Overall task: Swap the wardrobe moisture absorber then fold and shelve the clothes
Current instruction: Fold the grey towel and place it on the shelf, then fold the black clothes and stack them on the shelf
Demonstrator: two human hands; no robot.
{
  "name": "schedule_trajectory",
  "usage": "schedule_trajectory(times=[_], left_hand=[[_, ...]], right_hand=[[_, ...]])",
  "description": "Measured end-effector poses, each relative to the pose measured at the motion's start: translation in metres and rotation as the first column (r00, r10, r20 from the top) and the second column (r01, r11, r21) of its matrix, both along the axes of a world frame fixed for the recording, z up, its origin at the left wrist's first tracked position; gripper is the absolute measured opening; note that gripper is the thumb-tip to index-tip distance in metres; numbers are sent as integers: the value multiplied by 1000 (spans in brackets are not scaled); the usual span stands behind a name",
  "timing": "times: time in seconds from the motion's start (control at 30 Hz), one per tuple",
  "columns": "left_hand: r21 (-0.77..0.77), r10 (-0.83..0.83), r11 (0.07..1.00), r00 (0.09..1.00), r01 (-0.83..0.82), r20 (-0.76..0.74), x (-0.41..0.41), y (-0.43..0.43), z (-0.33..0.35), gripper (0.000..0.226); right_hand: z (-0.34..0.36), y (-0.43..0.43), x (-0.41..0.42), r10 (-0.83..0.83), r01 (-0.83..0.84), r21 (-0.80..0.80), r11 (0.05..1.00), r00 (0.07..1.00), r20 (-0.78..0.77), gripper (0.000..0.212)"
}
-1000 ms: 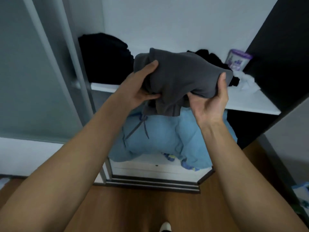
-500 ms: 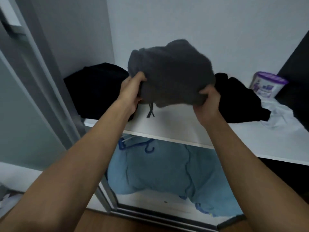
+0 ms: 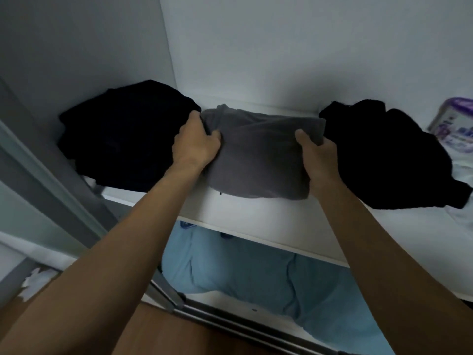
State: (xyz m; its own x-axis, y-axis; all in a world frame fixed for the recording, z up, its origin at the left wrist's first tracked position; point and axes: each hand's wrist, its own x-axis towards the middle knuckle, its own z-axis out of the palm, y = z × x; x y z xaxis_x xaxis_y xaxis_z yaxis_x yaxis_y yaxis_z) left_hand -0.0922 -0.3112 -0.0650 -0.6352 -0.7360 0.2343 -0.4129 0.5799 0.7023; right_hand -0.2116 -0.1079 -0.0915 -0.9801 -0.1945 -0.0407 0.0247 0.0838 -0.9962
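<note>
I am holding the folded grey garment (image 3: 258, 162) on the white shelf (image 3: 256, 216), my left hand (image 3: 195, 147) at its left edge and my right hand (image 3: 318, 155) at its right edge, each grip clamped on the cloth. It is lying between the left black pile (image 3: 122, 134) and the right black pile (image 3: 384, 155). The purple tub (image 3: 458, 129) is sitting at the far right.

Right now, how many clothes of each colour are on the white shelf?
Black crumpled clothes piles, left and right: 2
Grey folded garment, in the middle: 1
White crumpled cloth, far right, partly hidden: 1
Total: 4
</note>
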Motion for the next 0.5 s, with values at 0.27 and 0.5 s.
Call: schedule_trajectory(times=[0.27,0.5], left_hand=[[-204,-321,865,817,458,479,-20,2,-28,58],[-326,-177,843,793,428,583,-25,3,4,35]], right_hand=[[-28,-16,11,156,-88,319,944,969,-193,61],[-30,-14,44,205,-93,453,887,958,-203,51]])
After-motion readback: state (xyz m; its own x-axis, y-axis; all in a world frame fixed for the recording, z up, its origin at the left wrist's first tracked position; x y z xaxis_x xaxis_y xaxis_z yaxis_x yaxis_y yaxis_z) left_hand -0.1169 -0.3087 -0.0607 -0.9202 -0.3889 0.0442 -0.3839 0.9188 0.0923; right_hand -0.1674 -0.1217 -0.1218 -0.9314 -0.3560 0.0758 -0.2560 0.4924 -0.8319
